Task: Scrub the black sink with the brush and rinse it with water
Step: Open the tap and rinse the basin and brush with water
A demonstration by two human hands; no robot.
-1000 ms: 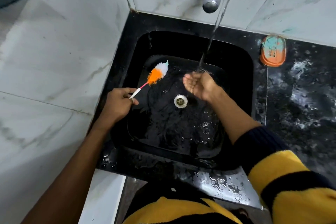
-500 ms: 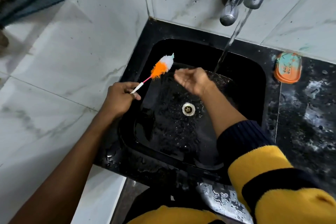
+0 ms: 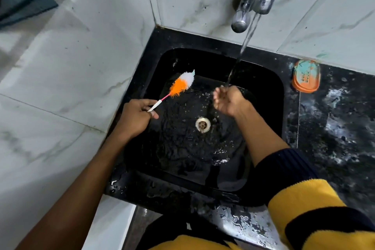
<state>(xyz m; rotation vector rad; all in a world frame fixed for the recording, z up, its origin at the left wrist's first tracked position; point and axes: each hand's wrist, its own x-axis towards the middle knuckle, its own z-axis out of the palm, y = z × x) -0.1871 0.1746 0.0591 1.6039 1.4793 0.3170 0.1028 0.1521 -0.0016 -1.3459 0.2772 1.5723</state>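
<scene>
Sink at the surface's back-left corner looks wet — rinsing seems underway: left hand grips the brush clear of the basin, right hand cups the tap's water.

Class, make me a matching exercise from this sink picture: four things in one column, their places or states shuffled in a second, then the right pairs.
Things:
1. brush
2. right hand
3. drain
4. soap dish

Places or states:
A. on the counter right of the sink
B. under the running water
C. held by the left hand
D. in the sink's floor

Pairs: 1-C, 2-B, 3-D, 4-A
</scene>
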